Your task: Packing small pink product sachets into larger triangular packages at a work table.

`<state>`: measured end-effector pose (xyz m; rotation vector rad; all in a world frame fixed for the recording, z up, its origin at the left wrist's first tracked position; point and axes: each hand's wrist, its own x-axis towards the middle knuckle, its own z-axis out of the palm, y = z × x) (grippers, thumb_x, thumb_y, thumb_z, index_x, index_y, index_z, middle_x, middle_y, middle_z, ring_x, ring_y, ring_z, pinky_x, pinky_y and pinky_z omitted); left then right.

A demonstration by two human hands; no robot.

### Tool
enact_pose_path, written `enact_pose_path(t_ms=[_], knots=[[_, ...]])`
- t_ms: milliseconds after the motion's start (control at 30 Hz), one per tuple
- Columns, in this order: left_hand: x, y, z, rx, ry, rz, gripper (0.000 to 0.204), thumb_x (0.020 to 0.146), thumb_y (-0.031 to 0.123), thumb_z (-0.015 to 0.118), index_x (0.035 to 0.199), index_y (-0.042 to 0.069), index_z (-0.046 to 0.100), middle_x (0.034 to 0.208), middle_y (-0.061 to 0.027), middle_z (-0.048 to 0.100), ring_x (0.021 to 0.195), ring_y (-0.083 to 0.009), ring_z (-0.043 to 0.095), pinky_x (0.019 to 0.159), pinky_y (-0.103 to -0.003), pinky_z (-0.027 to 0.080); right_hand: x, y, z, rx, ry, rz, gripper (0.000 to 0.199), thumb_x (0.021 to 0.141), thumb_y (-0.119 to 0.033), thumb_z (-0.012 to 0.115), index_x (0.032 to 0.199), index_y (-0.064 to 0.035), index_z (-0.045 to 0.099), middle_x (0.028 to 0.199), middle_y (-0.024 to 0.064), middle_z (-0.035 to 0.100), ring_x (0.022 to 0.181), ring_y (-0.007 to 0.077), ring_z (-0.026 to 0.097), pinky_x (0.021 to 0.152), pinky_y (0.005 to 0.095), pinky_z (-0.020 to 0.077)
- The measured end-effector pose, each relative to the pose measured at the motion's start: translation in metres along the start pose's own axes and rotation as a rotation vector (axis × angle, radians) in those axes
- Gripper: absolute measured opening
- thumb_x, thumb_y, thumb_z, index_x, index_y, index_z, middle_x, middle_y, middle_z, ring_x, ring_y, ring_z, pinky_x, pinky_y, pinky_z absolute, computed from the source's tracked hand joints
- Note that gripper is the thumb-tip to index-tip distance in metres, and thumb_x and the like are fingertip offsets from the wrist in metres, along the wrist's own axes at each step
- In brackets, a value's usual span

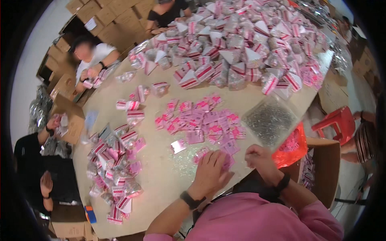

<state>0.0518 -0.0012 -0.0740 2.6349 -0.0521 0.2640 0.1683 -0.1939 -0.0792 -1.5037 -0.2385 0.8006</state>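
My left hand [209, 170] is over the near edge of a spread of pink printed cards [197, 116]. A pink card [228, 161] shows between its fingers and thumb, and the hand appears closed on it. To the right, my right hand [260, 159] is raised by the table edge with its fingers curled together in a pinch. What it holds, if anything, is too small to make out. Just beyond it sits a clear shallow tray [295, 122] of small dark metal pieces. A shiny silvery-white card [178, 146] lies left of my left hand.
A large heap of clear bags with pink-and-white tops [237, 52] covers the far table. A smaller bag pile [114, 168] lies left. An orange-red bag [291, 148] and a cardboard box [321, 168] stand right, near a red stool [335, 124]. Several people work around the table.
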Motion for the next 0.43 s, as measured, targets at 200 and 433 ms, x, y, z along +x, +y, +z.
enact_pose_path(t_ms=[200, 433], knots=[[0.019, -0.023, 0.027, 0.113, -0.003, 0.008, 0.054, 0.078, 0.010, 0.057, 0.129, 0.002, 0.043, 0.127, -0.0252, 0.043, 0.119, -0.0443, 0.038, 0.099, -0.056, 0.028, -0.005, -0.011, 0.010, -0.215, -0.132, 0.003, 0.010, 0.088, -0.015, 0.055, 0.088, -0.0054, 0.057, 0.069, 0.0005, 0.053, 0.062, 0.0062, 0.050, 0.056, 0.0237, 0.0434], [0.036, -0.057, 0.030, -0.183, -0.041, -0.080, 0.072, 0.066, 0.014, 0.068, 0.130, -0.001, 0.040, 0.127, -0.0219, 0.044, 0.122, -0.0404, 0.038, 0.104, -0.052, 0.027, -0.012, 0.007, 0.001, -0.109, -0.073, -0.149, 0.006, 0.084, -0.008, 0.053, 0.083, -0.0023, 0.051, 0.072, 0.0026, 0.051, 0.060, 0.0087, 0.049, 0.052, 0.0255, 0.0456]])
